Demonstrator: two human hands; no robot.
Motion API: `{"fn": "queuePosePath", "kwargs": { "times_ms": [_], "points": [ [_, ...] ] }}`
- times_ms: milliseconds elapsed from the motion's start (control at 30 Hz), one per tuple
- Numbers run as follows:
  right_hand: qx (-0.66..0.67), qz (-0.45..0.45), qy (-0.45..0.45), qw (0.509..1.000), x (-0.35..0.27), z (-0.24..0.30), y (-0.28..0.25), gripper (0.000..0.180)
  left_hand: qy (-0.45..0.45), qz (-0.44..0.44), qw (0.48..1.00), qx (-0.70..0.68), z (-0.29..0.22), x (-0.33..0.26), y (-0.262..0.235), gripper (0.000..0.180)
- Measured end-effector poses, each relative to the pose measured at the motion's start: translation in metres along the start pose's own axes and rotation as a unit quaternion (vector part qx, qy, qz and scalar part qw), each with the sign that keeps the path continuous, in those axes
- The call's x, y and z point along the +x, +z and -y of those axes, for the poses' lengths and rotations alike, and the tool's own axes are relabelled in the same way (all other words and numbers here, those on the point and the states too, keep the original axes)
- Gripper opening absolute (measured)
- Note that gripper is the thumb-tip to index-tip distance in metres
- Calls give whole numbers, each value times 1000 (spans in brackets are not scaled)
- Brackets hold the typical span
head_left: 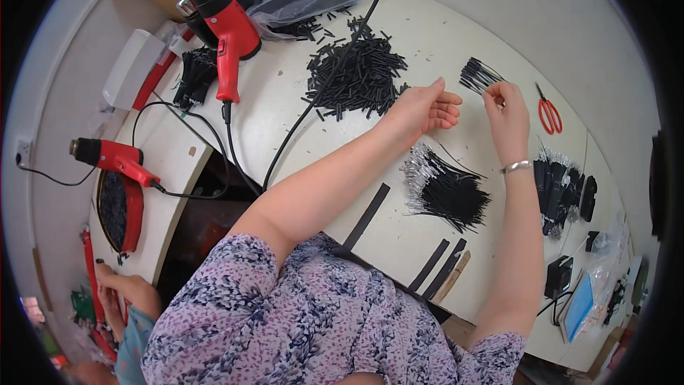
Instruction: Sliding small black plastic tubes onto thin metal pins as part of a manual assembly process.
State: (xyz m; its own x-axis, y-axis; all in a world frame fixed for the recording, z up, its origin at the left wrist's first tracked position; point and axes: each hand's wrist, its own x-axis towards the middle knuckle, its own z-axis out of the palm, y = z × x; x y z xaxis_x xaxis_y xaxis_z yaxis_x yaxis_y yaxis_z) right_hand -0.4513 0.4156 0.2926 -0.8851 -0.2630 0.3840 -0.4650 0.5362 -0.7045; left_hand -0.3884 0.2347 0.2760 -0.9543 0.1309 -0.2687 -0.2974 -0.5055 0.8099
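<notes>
My left hand (429, 108) hovers right of a heap of short black tube pieces (356, 75), thumb raised and fingers loosely bent apart, with nothing visible in it. The fingers of my right hand (509, 108) are curled into a pinch; what they hold, if anything, is too small to make out. Just beyond its fingertips lies a small row of black wires (479, 75). Below both hands rests a large bundle of black wires (452, 189) with silvery ends, one wire lying apart along its upper side. A bracelet (516, 167) circles my right wrist.
Red-handled scissors (549, 115) and more black wire bundles (557, 189) lie to the right. A red heat gun (231, 46) stands at the left, another (117, 159) beyond it. A black cable (324, 85) hangs across the table. Another person's arm (117, 296) shows lower left.
</notes>
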Motion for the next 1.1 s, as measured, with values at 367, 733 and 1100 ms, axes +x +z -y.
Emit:
{"fn": "queuePosePath", "kwargs": {
  "times_ms": [367,733,1100],
  "points": [
    [-230,-14,-116,966,34,-37,17,5,4,-9,1000,-9,2,1,3,46],
    [-116,246,-30,962,-54,38,3,14,180,-132,958,180,-43,-8,-19,24],
    [-71,209,-26,975,-55,32,2,11,247,-121,545,792,-37,-4,-37,12]
  ]
}}
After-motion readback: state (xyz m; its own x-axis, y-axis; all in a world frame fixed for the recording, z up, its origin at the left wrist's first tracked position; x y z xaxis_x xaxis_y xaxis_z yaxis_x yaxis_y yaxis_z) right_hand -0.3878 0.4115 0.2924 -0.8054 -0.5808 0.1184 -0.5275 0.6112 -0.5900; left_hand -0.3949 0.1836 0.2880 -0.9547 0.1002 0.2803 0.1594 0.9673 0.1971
